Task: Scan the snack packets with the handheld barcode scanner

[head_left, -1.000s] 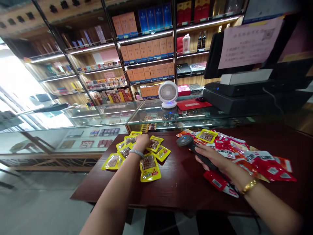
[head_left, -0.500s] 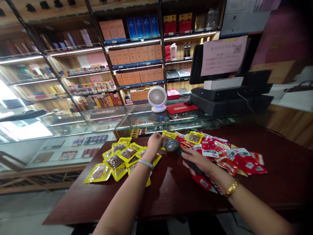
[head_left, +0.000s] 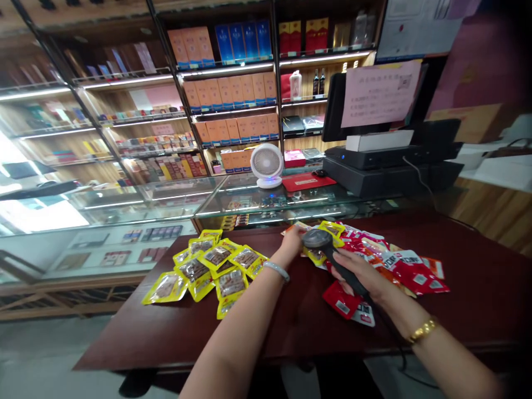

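My right hand (head_left: 357, 270) is wrapped around the handle of a black barcode scanner (head_left: 318, 238), its head pointing left. Just left of that head, my left hand (head_left: 293, 241) has its fingers closed at the edge of a yellow snack packet (head_left: 315, 256); the scanner partly covers both packet and fingertips. On the left of the table lies a loose pile of yellow snack packets (head_left: 216, 256). To the right spreads a heap of red, white and orange packets (head_left: 409, 271), with another yellow packet (head_left: 332, 227) on its far side. Below my right hand rests a red packet (head_left: 341, 300).
The dark red table (head_left: 166, 338) meets a glass display counter (head_left: 233, 206) at its far edge. On the counter are a white fan (head_left: 266, 164), a red mat (head_left: 308, 182) and a monitor (head_left: 332, 111) beside black equipment (head_left: 369, 172). The scanner cable (head_left: 401, 354) trails down at right.
Both hands have moved right, the scanner and the yellow packet with them, toward the mixed heap. More of the left pile and of the red packet below my right hand shows now.
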